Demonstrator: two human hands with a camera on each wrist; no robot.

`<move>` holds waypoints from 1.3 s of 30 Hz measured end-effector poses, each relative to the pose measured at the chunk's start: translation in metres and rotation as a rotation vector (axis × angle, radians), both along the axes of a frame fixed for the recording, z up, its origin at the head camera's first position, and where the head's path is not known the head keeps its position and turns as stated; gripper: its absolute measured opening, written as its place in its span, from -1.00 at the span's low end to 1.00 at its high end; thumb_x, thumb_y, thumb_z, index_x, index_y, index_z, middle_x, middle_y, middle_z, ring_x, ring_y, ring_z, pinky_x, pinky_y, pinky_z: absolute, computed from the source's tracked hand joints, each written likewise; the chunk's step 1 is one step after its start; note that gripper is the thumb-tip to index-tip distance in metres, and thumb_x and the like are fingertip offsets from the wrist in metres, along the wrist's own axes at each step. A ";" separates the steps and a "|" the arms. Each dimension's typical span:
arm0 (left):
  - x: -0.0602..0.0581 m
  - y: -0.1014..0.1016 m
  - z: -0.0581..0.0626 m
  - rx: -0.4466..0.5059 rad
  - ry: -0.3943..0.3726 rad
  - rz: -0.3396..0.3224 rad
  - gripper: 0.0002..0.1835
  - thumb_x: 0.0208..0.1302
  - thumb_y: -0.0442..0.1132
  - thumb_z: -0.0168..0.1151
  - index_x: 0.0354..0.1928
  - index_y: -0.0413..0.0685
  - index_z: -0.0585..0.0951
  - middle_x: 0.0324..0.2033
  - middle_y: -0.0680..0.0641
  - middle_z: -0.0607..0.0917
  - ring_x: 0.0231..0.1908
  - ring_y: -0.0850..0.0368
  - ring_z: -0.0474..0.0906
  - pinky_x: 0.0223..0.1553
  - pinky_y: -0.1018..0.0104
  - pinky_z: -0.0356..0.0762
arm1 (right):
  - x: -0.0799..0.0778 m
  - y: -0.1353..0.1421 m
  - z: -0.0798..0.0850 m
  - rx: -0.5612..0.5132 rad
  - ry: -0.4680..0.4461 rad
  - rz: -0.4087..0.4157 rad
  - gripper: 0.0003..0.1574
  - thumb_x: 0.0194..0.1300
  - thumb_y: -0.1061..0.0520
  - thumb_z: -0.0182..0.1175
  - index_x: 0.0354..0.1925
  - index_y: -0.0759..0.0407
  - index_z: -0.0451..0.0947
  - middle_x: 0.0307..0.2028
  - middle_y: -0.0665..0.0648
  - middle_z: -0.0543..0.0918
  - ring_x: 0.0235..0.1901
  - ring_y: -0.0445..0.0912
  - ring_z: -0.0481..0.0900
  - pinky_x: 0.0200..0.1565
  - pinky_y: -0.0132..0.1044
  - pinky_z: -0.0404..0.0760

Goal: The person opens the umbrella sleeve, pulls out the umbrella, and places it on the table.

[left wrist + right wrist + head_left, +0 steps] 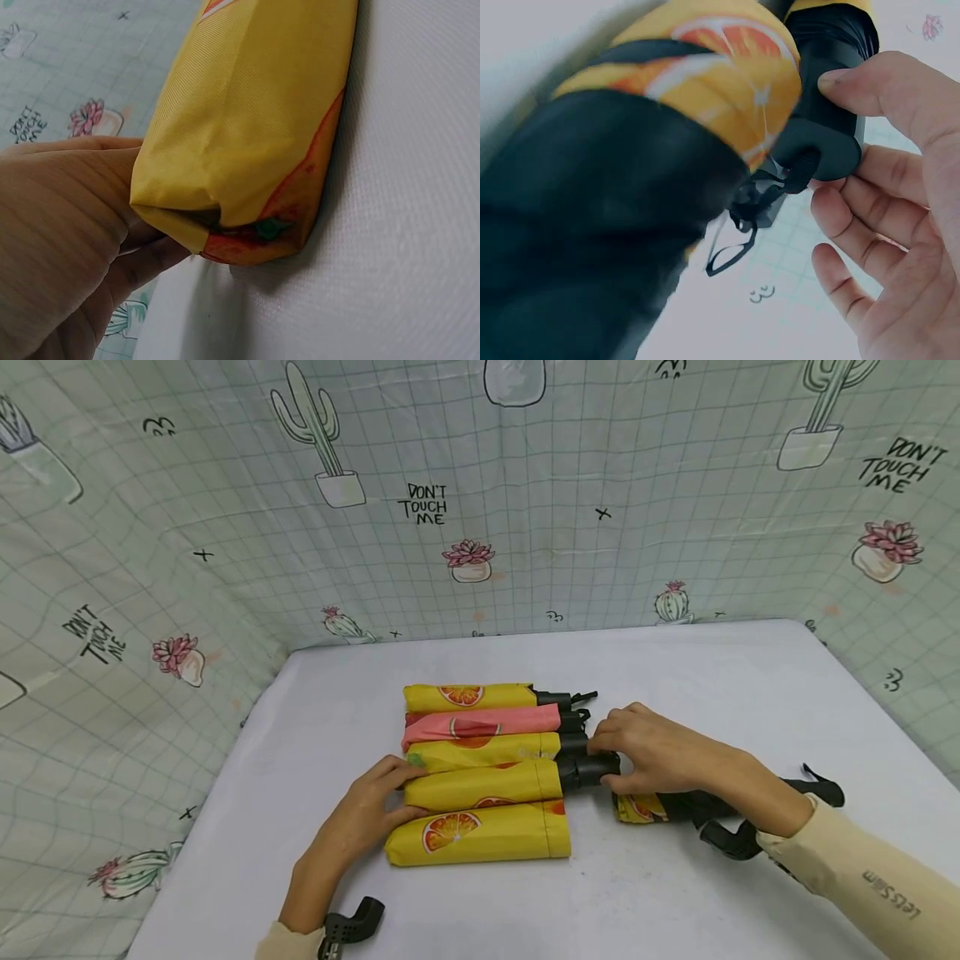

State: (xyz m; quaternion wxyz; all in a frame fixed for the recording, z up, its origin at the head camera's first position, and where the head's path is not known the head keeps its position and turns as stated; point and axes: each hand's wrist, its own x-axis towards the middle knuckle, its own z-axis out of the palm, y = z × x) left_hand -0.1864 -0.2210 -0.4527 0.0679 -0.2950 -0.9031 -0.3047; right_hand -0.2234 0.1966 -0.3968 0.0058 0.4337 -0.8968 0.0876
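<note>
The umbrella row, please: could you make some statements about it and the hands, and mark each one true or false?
1. The pink umbrella lies between two yellow ones. True.
2. The right hand touches the pink umbrella. False: it pinches the black handle of a yellow umbrella.
3. The left hand is at the row's left end. True.
4. The nearest yellow piece shows a handle. False: no handle shows on it.
5. In the head view, the right arm partly hides a black-and-yellow umbrella. True.

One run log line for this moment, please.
left hand: at left end of second-nearest yellow umbrella | right hand: pinches its black handle | pink umbrella: beyond
</note>
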 end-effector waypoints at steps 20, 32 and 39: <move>0.000 -0.001 0.000 0.005 -0.002 0.009 -0.49 0.04 -0.27 0.57 0.09 -0.08 0.66 -0.07 0.07 0.58 -0.09 0.21 0.54 -0.04 0.22 0.58 | -0.001 0.024 0.007 -0.027 0.034 -0.009 -0.64 0.13 0.03 0.43 -0.08 0.07 0.68 -0.15 -0.10 0.65 -0.11 -0.15 0.51 0.01 -0.02 0.44; 0.000 0.000 0.000 0.007 0.011 -0.003 -0.49 0.06 -0.25 0.55 0.11 -0.05 0.65 -0.07 0.11 0.57 -0.09 0.23 0.54 -0.04 0.25 0.58 | 0.000 0.034 0.007 -0.012 0.029 -0.039 -0.63 0.11 0.05 0.43 -0.08 0.08 0.69 -0.15 -0.09 0.65 -0.11 -0.15 0.51 0.04 0.02 0.43; 0.000 0.000 -0.001 0.000 -0.001 -0.002 -0.49 0.06 -0.25 0.55 0.10 -0.08 0.66 -0.06 0.09 0.57 -0.09 0.22 0.54 -0.03 0.24 0.58 | 0.000 0.036 0.007 -0.015 0.024 -0.032 -0.64 0.12 0.05 0.43 -0.08 0.07 0.69 -0.14 -0.10 0.65 -0.11 -0.17 0.50 0.06 0.02 0.43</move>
